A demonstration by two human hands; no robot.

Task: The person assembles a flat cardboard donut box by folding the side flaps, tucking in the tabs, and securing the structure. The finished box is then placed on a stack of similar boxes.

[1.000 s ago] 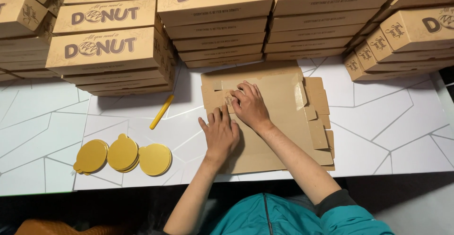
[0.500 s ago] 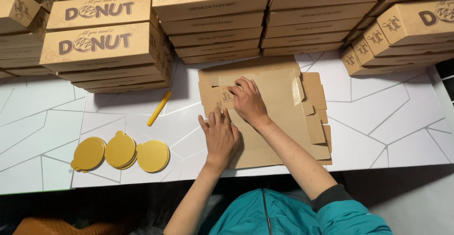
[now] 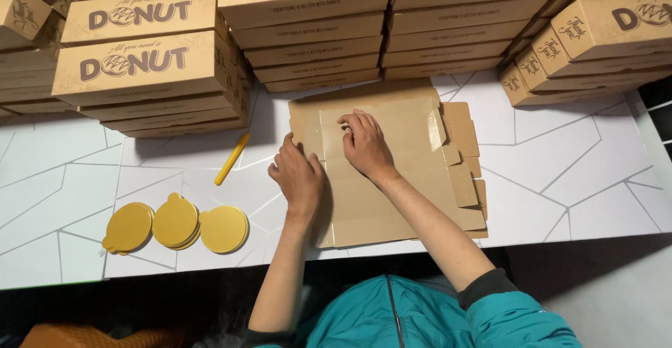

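A stack of flat, unfolded brown cardboard box blanks (image 3: pixel 413 159) lies on the white table in front of me. My left hand (image 3: pixel 299 176) presses down on the blank's left edge, fingers together and pointing away from me. My right hand (image 3: pixel 364 141) rests on the top blank near its far left corner, fingertips curled at a small flap there. Neither hand lifts anything off the table.
Tall stacks of closed brown printed boxes (image 3: pixel 147 71) line the far side of the table, with more at the right (image 3: pixel 595 40). A yellow pen-like stick (image 3: pixel 232 159) lies left of the blanks. Three piles of round gold cake boards (image 3: pixel 175 223) sit at the near left.
My left hand has slid up and left along the blank's left edge. My right hand has stayed at the flap, fingers slightly shifted.
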